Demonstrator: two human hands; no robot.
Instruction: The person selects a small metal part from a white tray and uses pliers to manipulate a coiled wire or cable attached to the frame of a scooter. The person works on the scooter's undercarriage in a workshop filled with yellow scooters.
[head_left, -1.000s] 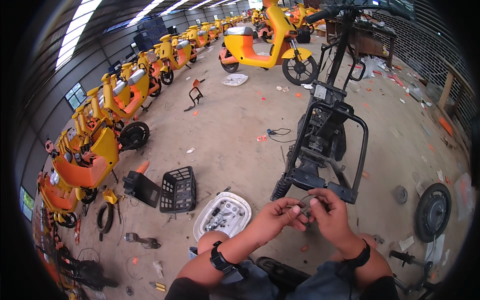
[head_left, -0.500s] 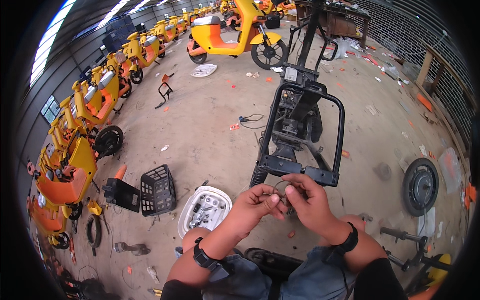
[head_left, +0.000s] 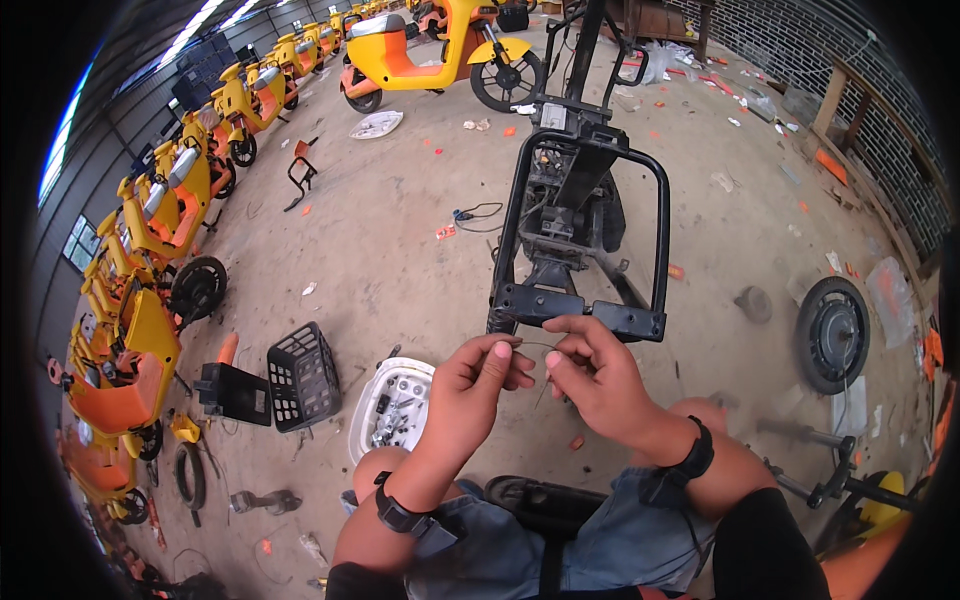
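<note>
A thin dark wire [head_left: 536,346] is pinched between my two hands, bowed in the short gap between them. My left hand [head_left: 482,373] grips one end with thumb and forefinger. My right hand [head_left: 590,378] pinches the other part, and a loose end hangs down below its fingers. Just beyond my hands stands a stripped black scooter frame [head_left: 575,230], its rear crossbar [head_left: 580,308] close to my fingertips. To the left of my left forearm, a white tray [head_left: 362,420] of metal bolts and small parts rests on the ground.
A black basket [head_left: 305,375] and a black box [head_left: 232,393] lie left of the tray. Yellow scooters [head_left: 165,215] line the left side; another yellow scooter [head_left: 430,62] stands ahead. At right lie a wheel [head_left: 833,335] and a black metal part [head_left: 830,465].
My hands have drawn slightly apart, so more of the wire shows between them. The view has shifted a little, moving the surroundings left and up.
</note>
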